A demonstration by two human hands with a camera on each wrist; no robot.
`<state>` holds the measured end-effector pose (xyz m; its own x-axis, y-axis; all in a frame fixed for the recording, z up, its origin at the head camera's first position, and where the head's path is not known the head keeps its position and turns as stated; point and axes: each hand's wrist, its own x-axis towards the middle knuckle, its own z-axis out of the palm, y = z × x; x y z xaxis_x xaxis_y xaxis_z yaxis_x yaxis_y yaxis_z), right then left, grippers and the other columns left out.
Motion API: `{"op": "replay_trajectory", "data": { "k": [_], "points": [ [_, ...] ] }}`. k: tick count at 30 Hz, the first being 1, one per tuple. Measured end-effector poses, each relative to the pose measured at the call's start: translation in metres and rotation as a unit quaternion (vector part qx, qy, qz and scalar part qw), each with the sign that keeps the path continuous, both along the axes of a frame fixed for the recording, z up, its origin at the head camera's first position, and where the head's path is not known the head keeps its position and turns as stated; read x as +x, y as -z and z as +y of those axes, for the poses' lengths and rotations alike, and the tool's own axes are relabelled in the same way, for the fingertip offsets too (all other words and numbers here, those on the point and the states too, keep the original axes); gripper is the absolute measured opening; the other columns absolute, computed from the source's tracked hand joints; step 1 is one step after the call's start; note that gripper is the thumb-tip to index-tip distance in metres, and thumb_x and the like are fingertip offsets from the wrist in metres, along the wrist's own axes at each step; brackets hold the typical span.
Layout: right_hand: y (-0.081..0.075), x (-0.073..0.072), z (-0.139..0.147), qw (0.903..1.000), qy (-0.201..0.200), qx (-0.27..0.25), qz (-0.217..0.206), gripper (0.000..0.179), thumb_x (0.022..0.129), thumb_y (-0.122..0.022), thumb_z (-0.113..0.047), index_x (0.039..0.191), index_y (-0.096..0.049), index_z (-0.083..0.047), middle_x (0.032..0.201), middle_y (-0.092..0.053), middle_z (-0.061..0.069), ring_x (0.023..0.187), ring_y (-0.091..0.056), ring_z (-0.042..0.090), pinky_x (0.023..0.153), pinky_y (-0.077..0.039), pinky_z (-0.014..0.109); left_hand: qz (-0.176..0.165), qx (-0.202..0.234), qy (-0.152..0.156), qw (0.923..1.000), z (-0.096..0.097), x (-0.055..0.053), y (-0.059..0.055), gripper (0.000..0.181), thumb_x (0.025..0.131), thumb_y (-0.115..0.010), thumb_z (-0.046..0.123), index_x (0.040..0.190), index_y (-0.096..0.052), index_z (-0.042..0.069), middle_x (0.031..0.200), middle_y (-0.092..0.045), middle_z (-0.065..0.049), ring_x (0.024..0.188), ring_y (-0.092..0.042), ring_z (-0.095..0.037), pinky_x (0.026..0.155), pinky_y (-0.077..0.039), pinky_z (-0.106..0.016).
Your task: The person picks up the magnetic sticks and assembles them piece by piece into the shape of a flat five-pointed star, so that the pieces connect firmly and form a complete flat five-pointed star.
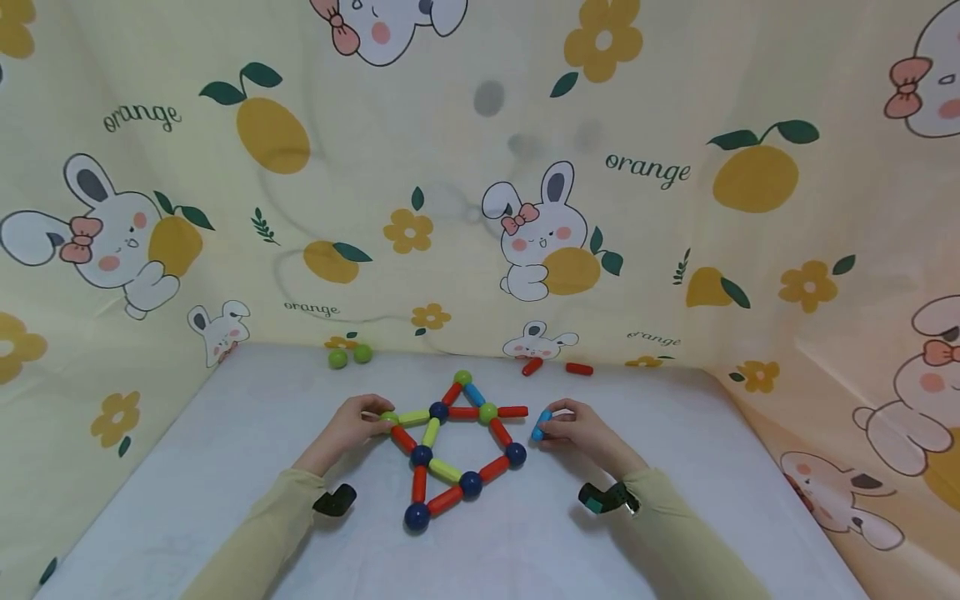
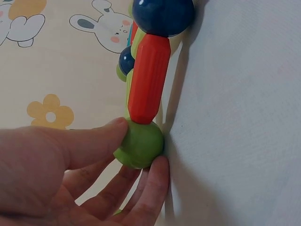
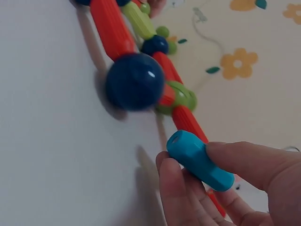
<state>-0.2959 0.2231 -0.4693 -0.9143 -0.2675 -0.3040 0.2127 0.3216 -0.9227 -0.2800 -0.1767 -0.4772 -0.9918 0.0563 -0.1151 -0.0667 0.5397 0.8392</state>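
A ball-and-stick frame lies on the table, built from red, yellow-green and blue rods joined by dark blue and green balls. My left hand (image 1: 352, 431) pinches the green ball (image 2: 140, 145) at the frame's left corner, between thumb and fingers. A red rod (image 2: 149, 80) and a yellow-green rod (image 1: 413, 417) meet at that ball. Just right of the frame, my right hand (image 1: 583, 431) holds a loose light-blue rod (image 3: 200, 160) between thumb and fingertips, apart from the frame. Closest to it are a red rod (image 1: 513, 412) sticking out rightward and a dark blue ball (image 3: 135, 82).
Two loose green balls (image 1: 338, 358) sit at the table's back left. Two loose red rods (image 1: 579, 368) lie at the back, right of centre. A printed cloth (image 1: 450, 167) with rabbits and oranges hangs behind and beside the white table (image 1: 187, 500).
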Motion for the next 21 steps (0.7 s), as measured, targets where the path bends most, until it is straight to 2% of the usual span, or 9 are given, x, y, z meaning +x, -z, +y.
{"op": "replay_trajectory", "data": {
  "k": [7, 13, 17, 21],
  "points": [
    [0.004, 0.007, -0.017, 0.999, -0.018, -0.036, -0.021, 0.044, 0.093, -0.064, -0.022, 0.125, -0.044, 0.0, 0.101, -0.065, 0.016, 0.089, -0.066, 0.027, 0.086, -0.052, 0.033, -0.007, 0.012, -0.006, 0.9999, -0.001, -0.001, 0.002, 0.027, 0.085, -0.07, 0.004, 0.112, -0.065, 0.001, 0.108, -0.063, -0.01, 0.093, -0.059, -0.022, 0.077, -0.053, -0.033],
    [0.002, 0.012, -0.023, 0.9984, -0.023, -0.047, -0.02, 0.04, 0.096, -0.06, -0.018, 0.124, -0.043, 0.004, 0.098, -0.065, 0.017, 0.088, -0.066, 0.028, 0.083, -0.054, 0.036, -0.012, 0.01, -0.008, 0.9999, 0.0, -0.002, 0.0, 0.028, 0.085, -0.069, 0.004, 0.112, -0.065, 0.001, 0.108, -0.063, -0.01, 0.091, -0.059, -0.021, 0.077, -0.053, -0.032],
    [0.001, 0.014, -0.019, 0.9983, -0.024, -0.045, -0.027, 0.043, 0.097, -0.057, -0.021, 0.128, -0.042, 0.005, 0.1, -0.065, 0.017, 0.089, -0.066, 0.028, 0.083, -0.054, 0.034, -0.018, 0.012, 0.001, 0.9998, -0.001, -0.002, -0.002, 0.029, 0.086, -0.069, 0.006, 0.113, -0.064, 0.001, 0.108, -0.063, -0.01, 0.091, -0.059, -0.021, 0.076, -0.053, -0.031],
    [-0.002, 0.02, -0.015, 0.9978, -0.043, -0.028, -0.042, 0.045, 0.098, -0.055, -0.025, 0.129, -0.045, 0.007, 0.102, -0.066, 0.018, 0.089, -0.066, 0.029, 0.082, -0.054, 0.033, -0.032, 0.004, 0.024, 0.9992, -0.006, -0.004, -0.003, 0.027, 0.089, -0.067, 0.013, 0.114, -0.064, 0.003, 0.109, -0.062, -0.009, 0.091, -0.058, -0.02, 0.076, -0.053, -0.032]
  ]
}}
